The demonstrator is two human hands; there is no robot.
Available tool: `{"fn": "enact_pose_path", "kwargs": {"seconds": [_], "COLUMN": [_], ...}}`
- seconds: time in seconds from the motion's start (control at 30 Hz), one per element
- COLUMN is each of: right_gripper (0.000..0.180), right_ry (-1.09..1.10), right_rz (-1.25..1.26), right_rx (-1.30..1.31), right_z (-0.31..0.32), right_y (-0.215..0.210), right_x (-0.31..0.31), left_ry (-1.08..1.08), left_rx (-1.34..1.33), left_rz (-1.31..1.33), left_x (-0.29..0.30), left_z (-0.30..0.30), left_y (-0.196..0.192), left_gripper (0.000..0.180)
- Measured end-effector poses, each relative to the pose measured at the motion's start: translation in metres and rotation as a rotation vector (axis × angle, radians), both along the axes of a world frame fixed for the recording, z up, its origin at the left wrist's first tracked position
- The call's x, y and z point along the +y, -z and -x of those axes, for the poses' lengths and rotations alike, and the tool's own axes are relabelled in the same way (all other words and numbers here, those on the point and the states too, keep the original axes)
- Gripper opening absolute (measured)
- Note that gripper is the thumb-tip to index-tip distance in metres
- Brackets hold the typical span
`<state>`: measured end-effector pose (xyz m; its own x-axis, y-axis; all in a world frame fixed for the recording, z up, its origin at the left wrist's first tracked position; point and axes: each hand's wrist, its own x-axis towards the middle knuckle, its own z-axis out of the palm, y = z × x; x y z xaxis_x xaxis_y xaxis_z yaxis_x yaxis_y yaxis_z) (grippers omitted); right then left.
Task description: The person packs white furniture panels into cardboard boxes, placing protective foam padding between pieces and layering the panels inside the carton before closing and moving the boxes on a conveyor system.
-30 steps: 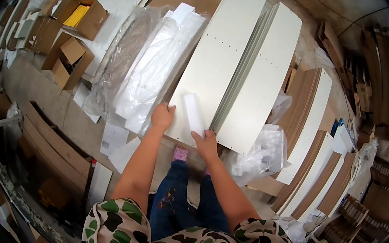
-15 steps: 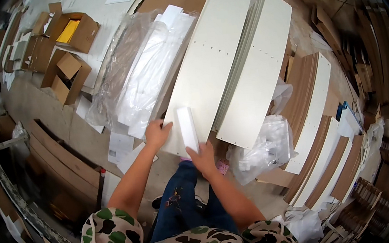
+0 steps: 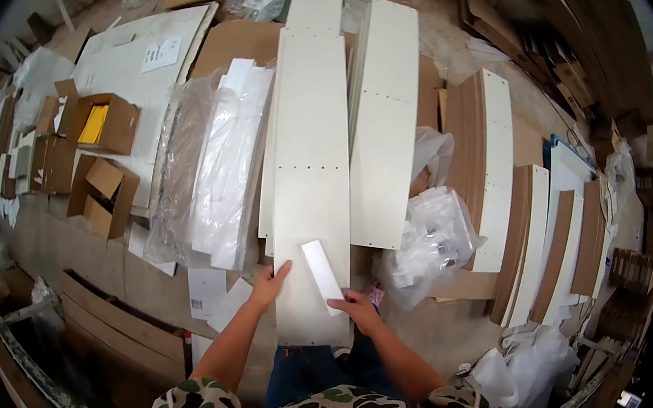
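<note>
A long white board [image 3: 311,198] with small drilled holes stretches away from me, its near end above my thighs. At its left edge my left hand [image 3: 269,284] is closed, the thumb on the top face and the other fingers partly hidden at the edge. My right hand [image 3: 358,312] grips the near end of a white rectangular block [image 3: 319,272], which lies slanted over the board's near part. Other white boards show under and behind this one. To its right is another long white board [image 3: 383,119] with holes, on a stack.
Plastic-wrapped white strips [image 3: 228,167] lie to the left, beyond loose paper sheets [image 3: 208,292]. Open cardboard boxes [image 3: 103,195] stand further left. On the right are a crumpled clear plastic bag [image 3: 433,244] and stacks of brown-and-white panels [image 3: 494,175].
The left long board has come toward me, its near end now over my legs, exposing boards beneath and behind. My hands moved nearer with it, the right still holding the block. The view has turned.
</note>
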<state>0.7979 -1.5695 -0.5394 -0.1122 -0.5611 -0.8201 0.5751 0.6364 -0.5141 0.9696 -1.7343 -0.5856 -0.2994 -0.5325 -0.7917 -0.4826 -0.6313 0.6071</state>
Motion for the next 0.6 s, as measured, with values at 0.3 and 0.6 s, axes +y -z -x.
{"fn": "enact_pose_path", "kwargs": {"seconds": [0.3, 0.6], "right_gripper": [0.035, 0.042], "right_ry": [0.100, 0.150], "right_rz": [-0.085, -0.169], "right_rx": [0.599, 1.111], "right_z": [0.063, 0.102], "right_y": [-0.151, -0.180], "right_x": [0.072, 0.208], "left_ry": [-0.239, -0.190], "left_rx": [0.587, 0.531], "left_rz": [-0.434, -0.280], "left_x": [-0.074, 0.031], "left_z": [0.167, 0.228], "left_y": [-0.079, -0.093], "left_gripper": [0.063, 0.051]}}
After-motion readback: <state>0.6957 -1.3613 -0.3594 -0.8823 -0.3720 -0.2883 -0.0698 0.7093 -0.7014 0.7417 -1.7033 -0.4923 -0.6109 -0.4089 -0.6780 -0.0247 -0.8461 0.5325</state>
